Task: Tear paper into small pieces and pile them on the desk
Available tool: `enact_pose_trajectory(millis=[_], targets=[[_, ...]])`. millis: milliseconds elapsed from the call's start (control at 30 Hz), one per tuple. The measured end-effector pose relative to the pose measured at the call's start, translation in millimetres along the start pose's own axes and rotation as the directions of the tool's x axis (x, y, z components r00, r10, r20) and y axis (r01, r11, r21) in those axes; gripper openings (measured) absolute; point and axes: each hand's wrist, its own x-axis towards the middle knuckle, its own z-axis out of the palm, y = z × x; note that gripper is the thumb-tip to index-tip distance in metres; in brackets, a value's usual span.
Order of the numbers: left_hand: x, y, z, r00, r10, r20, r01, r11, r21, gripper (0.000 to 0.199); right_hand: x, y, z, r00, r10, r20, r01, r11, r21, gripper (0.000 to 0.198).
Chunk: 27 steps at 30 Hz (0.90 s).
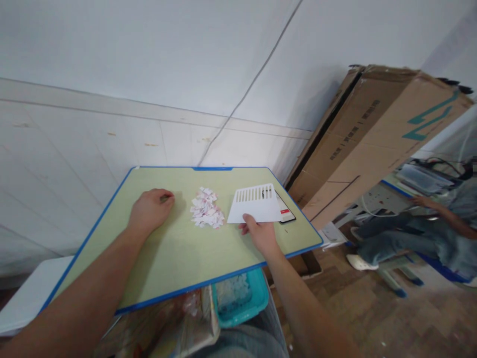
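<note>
My right hand (261, 236) grips a flat white slotted plastic scraper (255, 211) by its near edge, thumb on top. The scraper is held over the right side of a pale green table (179, 268) with a blue rim. A pile of small white and pinkish paper scraps (206, 209) lies in the middle, just left of the scraper. My left hand (151, 211) is curled closed on the left side of the table, apart from the pile, with no object showing in it. Partly under the scraper lies a dark-edged flat thing like a phone (286, 213).
Large cardboard boxes (357, 134) lean against the wall on the right. A turquoise basket (242, 315) sits below the table's front edge. A grey cable (253, 82) runs down the wall behind. At far right, a seated person (421, 238) is beside another table.
</note>
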Motion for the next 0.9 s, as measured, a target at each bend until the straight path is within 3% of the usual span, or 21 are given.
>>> enact_pose_trajectory(millis=[333,600,733,900], targets=[[-4,2,-4,1.000,-0.009,0.022,0.008,1.000,0.012,0.049,-22,-1,-12,0.999,-0.041,-0.021,0.038,0.994,-0.107,0.035],[-1,-1,0,1.000,-0.015,0.001,0.015,1.000,0.006,0.045,-40,10,-37,0.992,-0.021,-0.125,0.001,0.987,-0.159,0.046],[-3,0,-1,1.000,-0.016,-0.003,0.016,1.000,0.007,0.044,-57,13,-40,0.998,0.025,-0.059,-0.033,0.991,-0.129,0.044],[-3,6,-2,0.999,-0.037,0.006,0.038,0.999,-0.007,0.046,-79,5,-14,0.996,-0.005,0.093,0.016,0.994,-0.110,0.043]])
